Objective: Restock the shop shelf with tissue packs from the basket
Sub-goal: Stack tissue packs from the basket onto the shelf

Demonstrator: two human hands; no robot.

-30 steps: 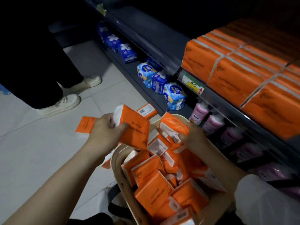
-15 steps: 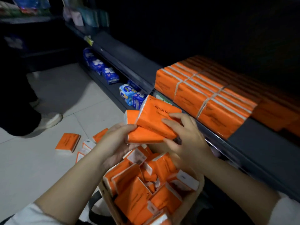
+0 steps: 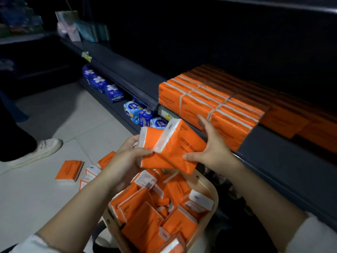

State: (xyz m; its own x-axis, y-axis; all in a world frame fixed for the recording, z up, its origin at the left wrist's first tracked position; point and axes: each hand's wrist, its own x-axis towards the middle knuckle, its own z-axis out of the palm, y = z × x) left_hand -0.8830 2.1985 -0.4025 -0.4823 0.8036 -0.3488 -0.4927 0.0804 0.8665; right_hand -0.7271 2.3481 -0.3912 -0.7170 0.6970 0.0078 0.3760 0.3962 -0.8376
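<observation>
Two orange tissue packs are held together above the basket: an upper pack point(image 3: 179, 145) marked "COTTON TISSUE" lies over a lower pack point(image 3: 152, 133). My left hand point(image 3: 124, 157) grips their left end. My right hand point(image 3: 209, 145) holds the upper pack from the right, thumb under it and fingers along its far edge. The beige basket point(image 3: 214, 196) below holds several more orange packs point(image 3: 145, 216). On the dark shelf point(image 3: 269, 152) to the right, rows of orange packs point(image 3: 209, 103) lie stacked.
Several orange packs point(image 3: 69, 170) lie loose on the tiled floor left of the basket. Blue and white packets point(image 3: 113, 92) line the bottom shelf. A person's dark trouser leg and white shoe point(image 3: 42, 148) stand at the left. A price tag point(image 3: 167, 115) hangs on the shelf edge.
Both hands have lifted two packs out of the basket and brought them together, moving up and right toward the shelf. The view has risen from the basket to the shelf.
</observation>
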